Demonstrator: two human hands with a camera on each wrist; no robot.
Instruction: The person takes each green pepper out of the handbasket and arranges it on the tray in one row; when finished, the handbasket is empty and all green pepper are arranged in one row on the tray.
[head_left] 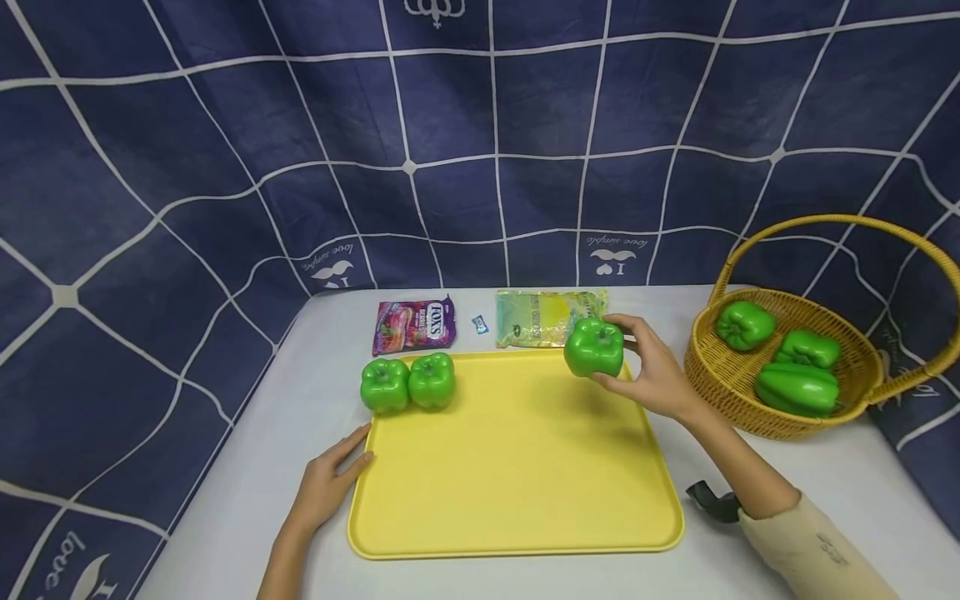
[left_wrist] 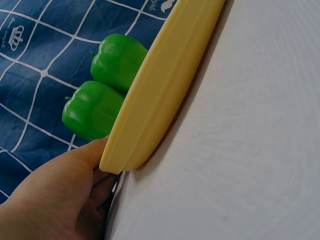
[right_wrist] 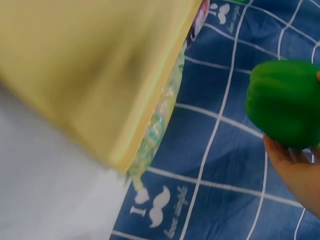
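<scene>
A glossy green bell pepper (head_left: 594, 348) is held by my right hand (head_left: 651, 372) above the back right part of the yellow tray (head_left: 517, 467). The thumb and fingers grip its side, and it also shows in the right wrist view (right_wrist: 285, 105). Two more green peppers (head_left: 385, 386) (head_left: 432, 381) sit side by side at the tray's back left corner. My left hand (head_left: 327, 481) holds the tray's left edge, its thumb on the rim (left_wrist: 112, 155) and the other fingers partly hidden below in the left wrist view.
A wicker basket (head_left: 720, 392) with a tall handle stands at the right, holding several green peppers (head_left: 797, 388). Behind the tray lie a purple candy bag (head_left: 415, 326), a small blue-white wrapped piece (head_left: 480, 324) and a yellow-green packet (head_left: 551, 317). A black curved object (head_left: 712, 502) lies under the right forearm.
</scene>
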